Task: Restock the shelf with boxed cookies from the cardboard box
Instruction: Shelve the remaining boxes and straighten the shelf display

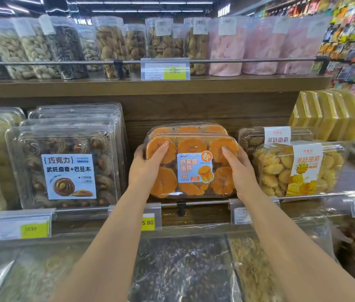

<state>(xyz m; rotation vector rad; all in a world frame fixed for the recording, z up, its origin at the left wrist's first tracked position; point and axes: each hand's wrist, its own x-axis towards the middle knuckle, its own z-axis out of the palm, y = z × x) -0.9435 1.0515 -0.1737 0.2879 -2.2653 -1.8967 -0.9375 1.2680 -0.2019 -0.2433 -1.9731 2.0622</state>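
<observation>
A clear plastic box of orange cakes (194, 149) with a blue and orange label stands upright on the middle shelf (194, 211), leaning back against a second box of the same kind (187, 128). My left hand (148, 164) grips the front box's left side, fingers over its face. My right hand (238, 165) grips its right side in the same way. The cardboard box is out of view.
Clear boxes of chocolate cookies (67, 168) stand left of the cakes, boxes of yellow cookies (298, 168) to the right. A metal rail with price tags (150, 221) runs along the shelf front. Jars of nuts and snacks fill the upper shelf (150, 86); bagged goods lie below.
</observation>
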